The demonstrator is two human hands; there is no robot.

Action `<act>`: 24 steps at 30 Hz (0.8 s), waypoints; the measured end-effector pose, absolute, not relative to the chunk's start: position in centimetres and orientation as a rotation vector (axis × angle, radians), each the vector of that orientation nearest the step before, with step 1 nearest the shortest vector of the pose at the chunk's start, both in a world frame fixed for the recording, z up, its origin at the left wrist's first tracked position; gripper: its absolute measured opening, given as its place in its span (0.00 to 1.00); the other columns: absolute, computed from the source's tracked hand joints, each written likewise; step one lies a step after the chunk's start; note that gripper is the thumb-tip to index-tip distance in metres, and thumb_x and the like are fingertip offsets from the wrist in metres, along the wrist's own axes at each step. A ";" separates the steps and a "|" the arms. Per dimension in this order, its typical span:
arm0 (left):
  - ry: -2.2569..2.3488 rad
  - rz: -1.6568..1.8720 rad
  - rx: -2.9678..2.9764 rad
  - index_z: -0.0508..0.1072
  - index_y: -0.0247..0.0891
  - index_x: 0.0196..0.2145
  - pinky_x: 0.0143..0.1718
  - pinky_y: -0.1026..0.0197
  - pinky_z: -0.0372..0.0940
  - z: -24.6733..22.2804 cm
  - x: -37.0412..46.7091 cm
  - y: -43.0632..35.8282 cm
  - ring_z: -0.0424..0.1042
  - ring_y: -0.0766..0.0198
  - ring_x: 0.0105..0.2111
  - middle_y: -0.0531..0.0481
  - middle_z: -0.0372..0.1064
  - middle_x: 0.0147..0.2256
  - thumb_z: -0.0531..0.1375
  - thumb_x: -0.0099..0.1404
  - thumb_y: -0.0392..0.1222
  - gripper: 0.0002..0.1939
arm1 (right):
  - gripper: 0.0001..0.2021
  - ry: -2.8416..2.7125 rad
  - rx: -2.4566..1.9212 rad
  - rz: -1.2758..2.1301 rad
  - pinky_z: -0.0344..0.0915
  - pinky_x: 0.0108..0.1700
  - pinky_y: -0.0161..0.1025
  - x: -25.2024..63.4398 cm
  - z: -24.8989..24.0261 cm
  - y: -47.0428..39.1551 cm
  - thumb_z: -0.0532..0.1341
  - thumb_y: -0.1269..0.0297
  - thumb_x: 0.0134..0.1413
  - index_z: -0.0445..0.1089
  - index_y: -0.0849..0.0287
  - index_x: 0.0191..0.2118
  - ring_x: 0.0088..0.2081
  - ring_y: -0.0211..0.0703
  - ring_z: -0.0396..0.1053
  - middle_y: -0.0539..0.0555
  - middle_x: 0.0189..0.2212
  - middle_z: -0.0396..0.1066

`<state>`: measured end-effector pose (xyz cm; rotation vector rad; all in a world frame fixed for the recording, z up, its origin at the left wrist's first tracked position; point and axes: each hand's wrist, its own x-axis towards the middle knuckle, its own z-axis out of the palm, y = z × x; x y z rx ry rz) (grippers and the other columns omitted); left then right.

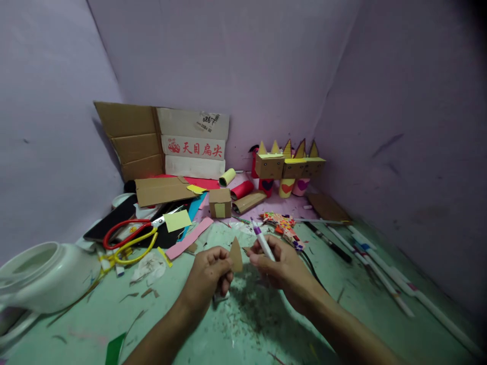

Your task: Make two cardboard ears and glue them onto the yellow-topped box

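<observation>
A small pointed piece of brown cardboard (pixel 236 256) is pinched upright between the thumb and fingers of my left hand (pixel 210 274). Just to the right, my right hand (pixel 279 263) holds a white marker (pixel 264 243) with a purple end, tilted up and to the left. Another small brown piece shows at the fingertips of that hand, partly hidden by them. Behind both hands sits a small cardboard box (pixel 219 204) with a yellowish patch on its front.
Red and yellow scissors (pixel 131 238) and a white pot (pixel 41 276) are at the left. Cardboard figures with pointed ears (pixel 270 166) stand at the back. White sticks (pixel 384 284) lie at right; an opened carton (pixel 194 147) leans against the wall.
</observation>
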<state>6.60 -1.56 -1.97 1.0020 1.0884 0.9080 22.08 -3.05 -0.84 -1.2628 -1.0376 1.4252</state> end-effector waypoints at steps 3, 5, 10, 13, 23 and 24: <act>1.125 0.868 1.066 0.64 0.35 0.18 0.11 0.71 0.46 -2.1 7.5 -1.6 0.54 0.74 0.09 0.56 0.61 0.12 0.58 0.45 0.40 0.07 | 0.10 -1.113 -1.316 1.341 0.52 0.17 0.29 21.8 -1.4 -2.3 0.63 0.68 0.34 0.60 0.59 0.26 0.16 0.29 0.55 0.44 0.19 0.61; 1.113 0.828 1.075 0.64 0.35 0.17 0.11 0.70 0.46 -2.1 8.0 -1.6 0.53 0.74 0.09 0.56 0.59 0.10 0.58 0.43 0.40 0.06 | 0.11 -1.045 -1.304 1.325 0.51 0.16 0.30 21.6 -2.3 -2.0 0.63 0.69 0.32 0.58 0.58 0.25 0.15 0.30 0.54 0.42 0.16 0.58; 1.091 0.762 0.961 0.64 0.36 0.17 0.11 0.69 0.46 -2.6 8.8 -1.3 0.53 0.74 0.09 0.56 0.60 0.11 0.61 0.43 0.43 0.10 | 0.14 -0.834 -1.246 1.333 0.47 0.15 0.29 21.8 -3.6 -1.7 0.63 0.67 0.32 0.56 0.57 0.26 0.13 0.29 0.51 0.40 0.14 0.56; 1.082 0.744 1.019 0.64 0.36 0.16 0.12 0.69 0.47 -3.2 9.1 -1.3 0.53 0.73 0.09 0.55 0.59 0.10 0.62 0.45 0.47 0.13 | 0.14 -0.860 -1.251 1.281 0.47 0.16 0.29 22.1 -3.8 -1.5 0.64 0.66 0.34 0.56 0.58 0.26 0.14 0.28 0.50 0.41 0.15 0.57; 1.014 0.767 1.015 0.66 0.35 0.17 0.13 0.68 0.48 -4.2 8.2 -1.2 0.54 0.73 0.10 0.55 0.59 0.10 0.59 0.50 0.47 0.13 | 0.13 -0.931 -1.311 1.299 0.50 0.19 0.30 21.9 -3.8 -0.8 0.64 0.66 0.36 0.57 0.58 0.24 0.16 0.29 0.53 0.43 0.16 0.58; 1.010 0.758 1.033 0.66 0.35 0.17 0.13 0.68 0.48 -4.2 8.2 -1.2 0.54 0.73 0.10 0.54 0.59 0.10 0.59 0.50 0.47 0.13 | 0.13 -0.931 -1.307 1.312 0.51 0.19 0.30 21.9 -3.8 -0.8 0.64 0.67 0.35 0.57 0.58 0.24 0.16 0.29 0.53 0.43 0.16 0.58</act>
